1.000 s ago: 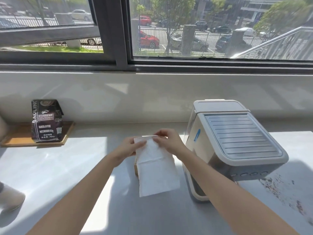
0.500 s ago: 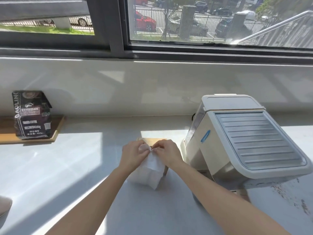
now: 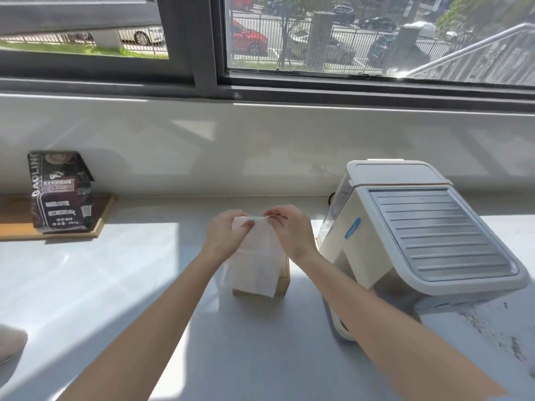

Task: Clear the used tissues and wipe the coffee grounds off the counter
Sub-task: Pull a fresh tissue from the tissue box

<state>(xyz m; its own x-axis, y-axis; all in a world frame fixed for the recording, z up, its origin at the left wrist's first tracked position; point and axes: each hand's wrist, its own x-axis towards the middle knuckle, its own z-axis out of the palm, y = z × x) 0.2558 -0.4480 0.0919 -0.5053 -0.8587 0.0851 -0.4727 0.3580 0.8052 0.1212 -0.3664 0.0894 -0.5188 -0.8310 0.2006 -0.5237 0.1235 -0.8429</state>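
A white tissue (image 3: 257, 261) hangs folded in front of me over the grey counter (image 3: 130, 285). My left hand (image 3: 224, 237) pinches its top left corner and my right hand (image 3: 289, 231) pinches its top right corner. Behind the tissue stands a small wooden tissue box (image 3: 284, 280), mostly hidden by it. Dark coffee grounds (image 3: 492, 328) are scattered on the counter at the right, in front of the coffee machine (image 3: 419, 244).
A black coffee bag (image 3: 59, 193) stands on a wooden tray (image 3: 101, 218) at the back left. A pale rounded object (image 3: 11, 342) sits at the left edge. The white backsplash and window run along the back.
The tissue was held open and long, then gathered between both hands, and is now held up folded shorter by its top edge above the wooden box.
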